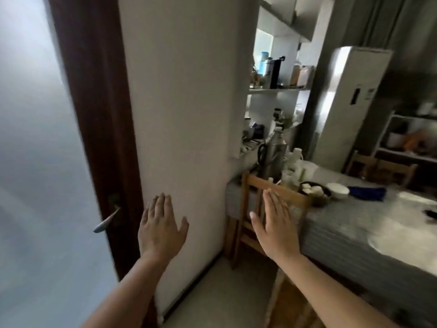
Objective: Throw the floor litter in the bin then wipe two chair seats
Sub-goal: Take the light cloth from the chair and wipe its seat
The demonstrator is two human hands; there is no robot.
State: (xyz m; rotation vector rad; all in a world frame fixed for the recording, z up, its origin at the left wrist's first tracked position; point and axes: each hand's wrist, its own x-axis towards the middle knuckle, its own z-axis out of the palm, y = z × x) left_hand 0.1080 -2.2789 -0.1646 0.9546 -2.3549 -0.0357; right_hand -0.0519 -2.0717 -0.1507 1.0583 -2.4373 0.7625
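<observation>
My left hand [159, 227] is held out flat in front of the white wall, fingers straight, holding nothing. My right hand [274, 224] is also flat and empty, raised in front of a wooden chair [247, 223] that is pushed in at the table's left end. A second wooden chair [387, 170] stands at the table's far side. A blue cloth [367, 192] lies on the table. No litter and no bin show in this view.
A table with a grey striped cover [354, 233] fills the right, carrying bowls [338, 189], a thermos [274, 152] and bottles. A dark-framed glass door with a lever handle [105, 223] is at left. Shelves and a white standing unit [347, 102] are behind.
</observation>
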